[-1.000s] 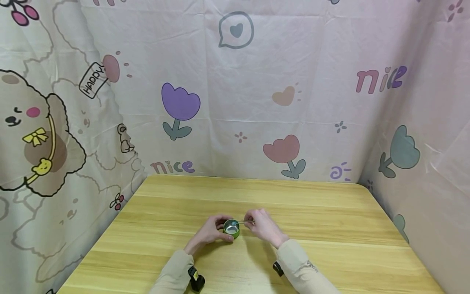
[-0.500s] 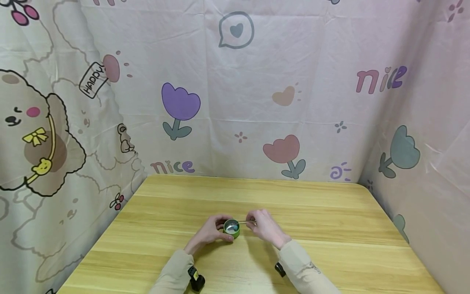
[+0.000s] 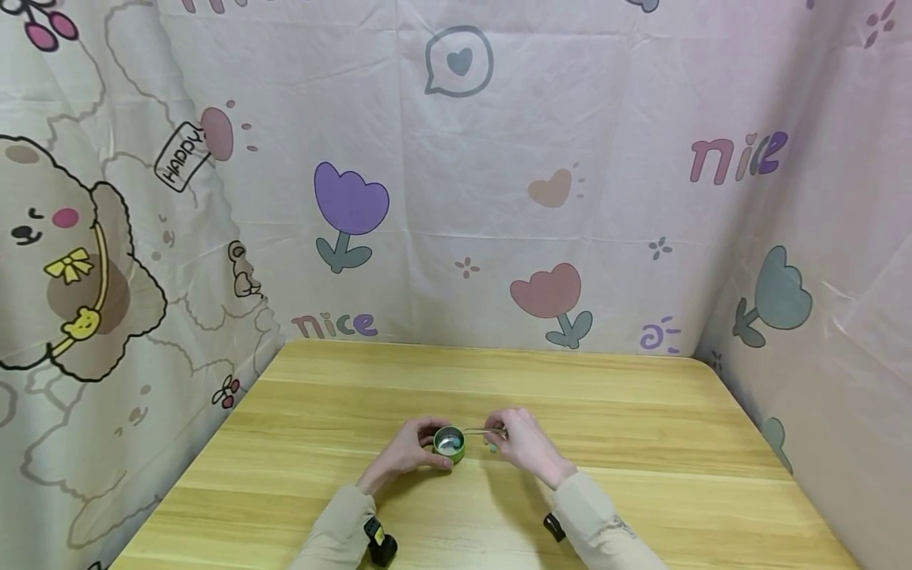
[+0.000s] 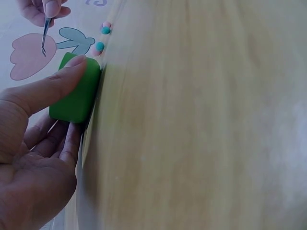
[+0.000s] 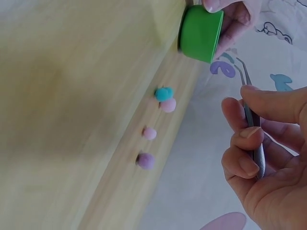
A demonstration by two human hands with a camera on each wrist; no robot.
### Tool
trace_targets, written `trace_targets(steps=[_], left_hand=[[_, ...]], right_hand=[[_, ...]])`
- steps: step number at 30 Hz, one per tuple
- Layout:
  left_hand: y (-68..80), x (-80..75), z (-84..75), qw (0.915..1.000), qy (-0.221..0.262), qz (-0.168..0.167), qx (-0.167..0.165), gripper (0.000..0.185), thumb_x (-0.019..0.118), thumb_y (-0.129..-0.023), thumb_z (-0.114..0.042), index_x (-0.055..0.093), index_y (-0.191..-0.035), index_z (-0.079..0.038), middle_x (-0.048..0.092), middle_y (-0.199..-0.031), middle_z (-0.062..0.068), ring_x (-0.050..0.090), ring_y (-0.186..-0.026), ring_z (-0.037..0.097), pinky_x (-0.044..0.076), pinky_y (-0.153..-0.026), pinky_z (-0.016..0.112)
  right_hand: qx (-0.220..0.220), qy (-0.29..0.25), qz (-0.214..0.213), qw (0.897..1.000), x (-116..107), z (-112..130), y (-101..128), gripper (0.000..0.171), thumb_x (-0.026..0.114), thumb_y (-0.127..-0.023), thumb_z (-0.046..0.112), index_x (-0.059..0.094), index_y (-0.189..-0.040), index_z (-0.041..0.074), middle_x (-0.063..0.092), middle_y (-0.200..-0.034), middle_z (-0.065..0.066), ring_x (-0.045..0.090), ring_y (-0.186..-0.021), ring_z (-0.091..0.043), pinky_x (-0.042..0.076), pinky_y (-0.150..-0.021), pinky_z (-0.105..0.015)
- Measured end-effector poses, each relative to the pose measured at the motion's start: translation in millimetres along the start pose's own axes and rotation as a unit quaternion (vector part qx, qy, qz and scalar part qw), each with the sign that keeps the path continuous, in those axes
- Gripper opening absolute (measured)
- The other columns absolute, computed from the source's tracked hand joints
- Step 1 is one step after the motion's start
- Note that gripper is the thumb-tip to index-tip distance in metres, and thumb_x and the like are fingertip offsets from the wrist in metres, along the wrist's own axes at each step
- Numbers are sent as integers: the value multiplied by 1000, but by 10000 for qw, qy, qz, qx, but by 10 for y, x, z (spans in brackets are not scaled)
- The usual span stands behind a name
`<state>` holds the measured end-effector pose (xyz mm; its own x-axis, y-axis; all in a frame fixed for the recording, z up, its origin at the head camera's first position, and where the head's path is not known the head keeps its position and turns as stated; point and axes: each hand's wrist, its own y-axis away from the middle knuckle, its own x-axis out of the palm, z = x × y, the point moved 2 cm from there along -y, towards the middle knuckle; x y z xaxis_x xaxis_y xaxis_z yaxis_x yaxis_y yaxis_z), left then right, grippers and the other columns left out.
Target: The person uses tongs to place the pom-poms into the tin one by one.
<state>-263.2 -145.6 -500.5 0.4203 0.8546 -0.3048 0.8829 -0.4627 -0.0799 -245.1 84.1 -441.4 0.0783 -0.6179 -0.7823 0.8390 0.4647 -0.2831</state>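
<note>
My left hand (image 3: 409, 448) grips a small round green tin (image 3: 450, 456) with a silvery inside, thumb at the near side and fingers at the far side. The tin stands upright on the table, and something bluish shows inside it. My right hand (image 3: 526, 443) pinches bent-tip metal tweezers (image 5: 250, 115) just right of the tin. Their tips stand apart with nothing between them in the right wrist view. Below that hand lie small balls: a teal ball (image 5: 163, 93), a pink ball (image 5: 168, 105), another pink ball (image 5: 149, 133) and a purple ball (image 5: 146, 161).
The wooden table (image 3: 606, 412) is bounded by a printed cloth (image 3: 456, 198) at the back and both sides. A black wrist camera (image 3: 381, 543) sits at the left sleeve, another black camera (image 3: 554, 527) at the right one.
My right hand and the tweezers have drawn back to the right from the tin, uncovering a teal ball below the fingers. The left hand and the tin have stayed in place.
</note>
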Motion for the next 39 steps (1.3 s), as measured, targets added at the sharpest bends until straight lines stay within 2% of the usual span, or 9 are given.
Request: trace_targets(steps=[9, 21, 26, 34, 39], left_hand=[[17, 1, -10, 10000, -70, 7, 46, 66, 86, -74, 2, 54, -130, 14, 60, -129, 31, 61, -119, 34, 54, -105, 35], [22, 8, -15, 10000, -77, -40, 13, 64, 86, -73, 3, 55, -129, 12, 61, -127, 30, 61, -119, 37, 54, -104, 36], [15, 3, -9, 10000, -40, -35, -38, 64, 86, -74, 3, 55, -129, 12, 61, -128, 29, 61, -120, 39, 53, -105, 40], [2, -6, -3, 10000, 5, -21, -13, 64, 85, -74, 3, 55, -130, 12, 60, -128, 30, 59, -121, 40, 51, -107, 45], [-2, -4, 9, 10000, 41, -12, 3, 64, 85, -74, 4, 54, -130, 12, 60, -128, 30, 59, -121, 40, 51, -107, 44]], right_hand=[[91, -110, -143, 9998, -69, -61, 58, 4, 73, -87, 3, 74, -91, 2, 76, -85, -7, 67, -74, -11, 55, -65, -20], [512, -212, -254, 9981, -214, -256, 144, 6, 72, -86, 0, 73, -92, 1, 74, -83, -6, 60, -70, -7, 52, -62, -17], [592, -208, -239, 9977, -293, -304, 148, 3, 73, -88, 5, 73, -90, 2, 73, -82, -5, 57, -68, -4, 49, -60, -17], [812, 8, -236, 9964, -443, -465, 160, 4, 71, -89, 4, 73, -93, 4, 73, -85, -4, 59, -72, -9, 50, -64, -19], [801, 128, -255, 9964, -514, -573, 175, 4, 71, -89, 3, 73, -92, 4, 74, -86, -5, 60, -73, -8, 51, -65, -19]])
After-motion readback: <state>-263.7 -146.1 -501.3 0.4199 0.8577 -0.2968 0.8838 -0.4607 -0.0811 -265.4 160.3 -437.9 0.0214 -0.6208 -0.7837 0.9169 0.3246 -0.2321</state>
